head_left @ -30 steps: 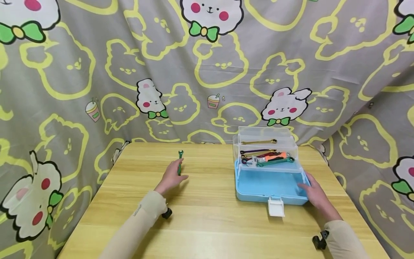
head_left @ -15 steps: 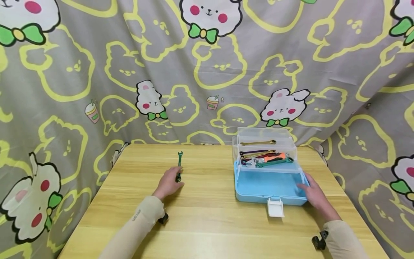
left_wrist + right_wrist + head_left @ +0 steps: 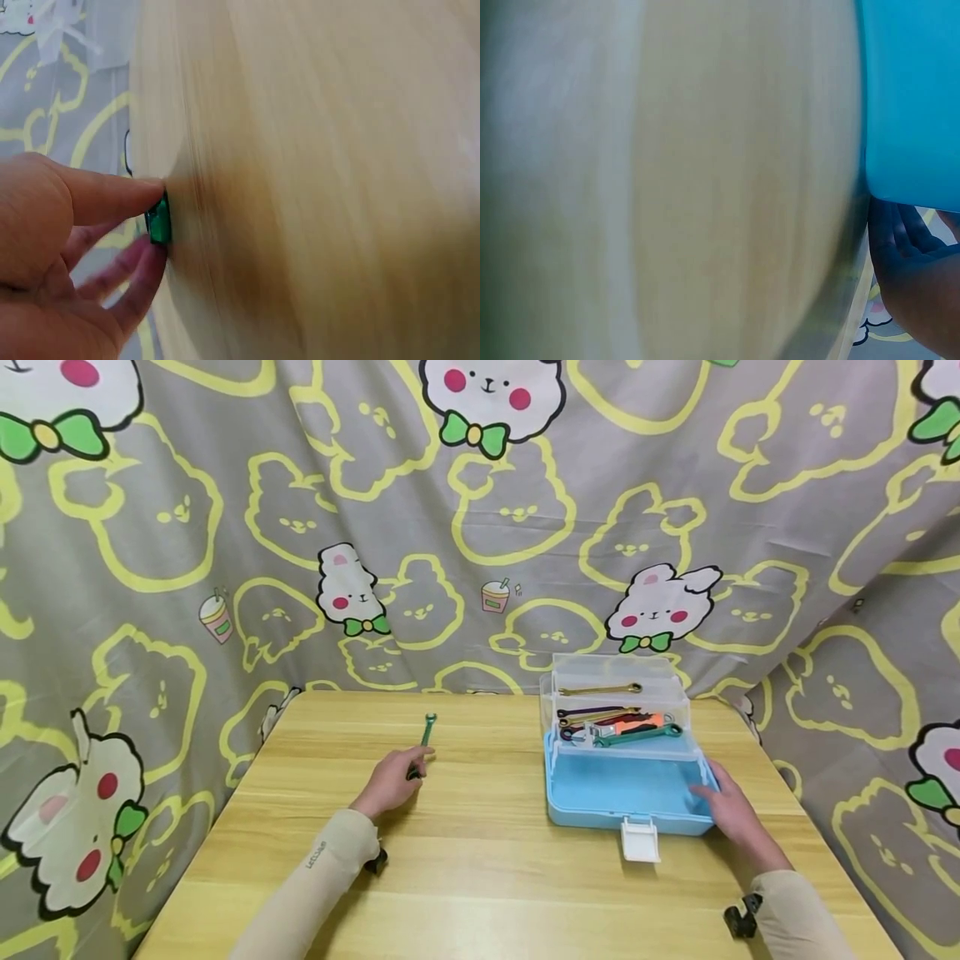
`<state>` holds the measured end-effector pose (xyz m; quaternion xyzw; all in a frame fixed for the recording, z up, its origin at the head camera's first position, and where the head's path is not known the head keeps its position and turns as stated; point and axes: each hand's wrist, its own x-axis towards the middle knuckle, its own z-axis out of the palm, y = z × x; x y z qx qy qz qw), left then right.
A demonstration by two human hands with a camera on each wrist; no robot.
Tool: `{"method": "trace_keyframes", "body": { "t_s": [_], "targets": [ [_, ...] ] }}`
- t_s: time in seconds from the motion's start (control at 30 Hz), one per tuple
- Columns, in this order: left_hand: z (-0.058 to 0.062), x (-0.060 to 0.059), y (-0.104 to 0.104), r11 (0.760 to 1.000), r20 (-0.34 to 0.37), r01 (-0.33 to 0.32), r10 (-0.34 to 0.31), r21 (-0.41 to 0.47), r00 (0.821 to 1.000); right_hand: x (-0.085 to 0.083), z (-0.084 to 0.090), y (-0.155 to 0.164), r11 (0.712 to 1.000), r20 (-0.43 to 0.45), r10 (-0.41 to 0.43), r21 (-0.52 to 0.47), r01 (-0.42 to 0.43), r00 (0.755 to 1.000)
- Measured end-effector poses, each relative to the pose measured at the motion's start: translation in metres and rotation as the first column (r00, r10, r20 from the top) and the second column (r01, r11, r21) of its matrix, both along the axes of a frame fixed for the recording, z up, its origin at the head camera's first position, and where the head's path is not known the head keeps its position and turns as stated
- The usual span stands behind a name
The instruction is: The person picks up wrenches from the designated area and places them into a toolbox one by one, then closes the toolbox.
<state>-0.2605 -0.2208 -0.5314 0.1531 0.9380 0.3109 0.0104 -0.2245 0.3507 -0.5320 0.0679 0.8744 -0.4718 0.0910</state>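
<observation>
Between thumb and fingers, my left hand [image 3: 392, 781] pinches a green combination wrench [image 3: 427, 732] low over the left part of the table. Its open end points away from me and slightly right; the fingers cover part of the shaft. In the left wrist view the green wrench [image 3: 159, 221] shows end-on between the left hand's [image 3: 67, 247] thumb and fingertips. My right hand [image 3: 733, 806] grips the right wall of a light blue toolbox [image 3: 570, 817], thumb inside the rim. The right wrist view shows the right hand's [image 3: 911, 262] fingers along the blue box wall [image 3: 919, 112].
The toolbox's clear trays [image 3: 630, 752] stand raised, holding several wrenches, among them a second green wrench [image 3: 641, 737], and an orange-handled tool [image 3: 637, 724]. A white latch [image 3: 640, 841] hangs at the box front. Patterned curtain [image 3: 480, 527] surrounds the wooden table [image 3: 487, 860].
My left hand has drawn slightly back toward me along the green wrench and pinches it near its closer end. The wrench's far end has swung right. My right hand and the toolbox stay put.
</observation>
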Motion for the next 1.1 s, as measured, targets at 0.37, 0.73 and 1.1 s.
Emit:
{"method": "trace_keyframes", "body": {
  "t_s": [0.37,0.73,1.1],
  "targets": [
    [-0.003,0.001,-0.01,0.995,0.024,-0.074,0.072,0.074,0.997,0.0,0.0,-0.001,1.0,0.007,0.005,-0.005,-0.005,1.0],
    [0.0,-0.003,-0.008,0.996,0.021,-0.077,0.078,-0.052,0.997,0.0,0.0,0.001,1.0,0.004,0.0,-0.008,0.0,1.0],
    [0.008,0.0,-0.017,0.908,0.322,-0.174,0.046,0.382,0.946,0.002,0.002,0.0,1.0,0.009,-0.013,-0.012,0.013,1.0]
  ]
}}
